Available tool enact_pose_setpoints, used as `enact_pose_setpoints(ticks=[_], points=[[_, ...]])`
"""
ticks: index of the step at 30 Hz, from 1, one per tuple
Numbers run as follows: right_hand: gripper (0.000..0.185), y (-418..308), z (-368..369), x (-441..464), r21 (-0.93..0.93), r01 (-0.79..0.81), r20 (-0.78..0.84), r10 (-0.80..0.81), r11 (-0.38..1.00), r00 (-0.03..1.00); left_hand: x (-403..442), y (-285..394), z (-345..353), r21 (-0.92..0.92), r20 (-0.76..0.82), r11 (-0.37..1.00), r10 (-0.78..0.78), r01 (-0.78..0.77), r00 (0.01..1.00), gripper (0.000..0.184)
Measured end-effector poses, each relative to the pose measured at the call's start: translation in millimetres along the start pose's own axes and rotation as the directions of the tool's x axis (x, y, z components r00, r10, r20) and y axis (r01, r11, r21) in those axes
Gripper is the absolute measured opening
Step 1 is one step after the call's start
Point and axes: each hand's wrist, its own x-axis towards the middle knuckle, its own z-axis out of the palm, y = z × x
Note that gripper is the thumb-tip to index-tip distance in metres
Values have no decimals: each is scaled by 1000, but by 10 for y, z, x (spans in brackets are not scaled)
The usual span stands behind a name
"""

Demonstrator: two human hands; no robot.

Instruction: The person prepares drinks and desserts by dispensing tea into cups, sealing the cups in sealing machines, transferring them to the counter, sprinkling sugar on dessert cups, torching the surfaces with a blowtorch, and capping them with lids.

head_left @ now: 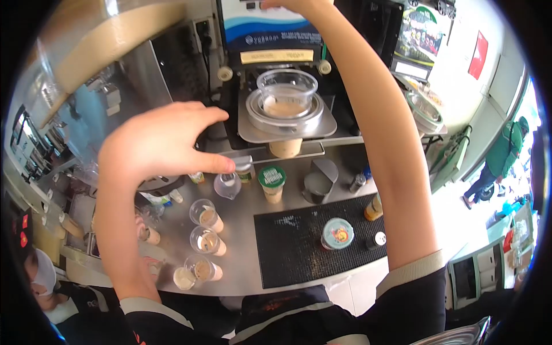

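My left hand (164, 141) hovers left of the cup sealing machine, with its thumb and fingers apart and nothing between them. At the top edge of the view my right hand (296, 4) reaches to the front panel of the sealing machine (270, 26); a finger stretches out near the panel's buttons, and the rest is cut off. A clear plastic cup (287, 86) with a light brown drink sits in the metal ring holder (253, 129) between my arms. Its lower part shows beneath the holder plate. Neither hand touches this cup.
Several clear cups (207, 215) of brown drink stand at the counter's left, near another person's hand (141, 224). A green-topped cup (272, 177) and a metal pitcher (319, 183) stand before the machine. A sealed cup (337, 234) stands on the black mat (287, 253).
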Motion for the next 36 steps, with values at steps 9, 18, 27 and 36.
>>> enact_pose_setpoints(ticks=[9,18,27,36], points=[[68,194,233,66,-106,123,-49,-129,987,990,-234,-111,-5,-78,68,997,27,-21,997,76],[53,723,296,-209,313,264,37,-290,912,956,-349,216,-59,-129,55,991,46,-39,997,70],[24,2591,-302,-2141,295,-208,14,213,932,977,-1110,575,520,214,-81,859,489,-464,868,56],[87,2730,789,-4707,-545,-281,581,598,790,552,-1199,1252,920,13,-112,700,710,-714,695,40]])
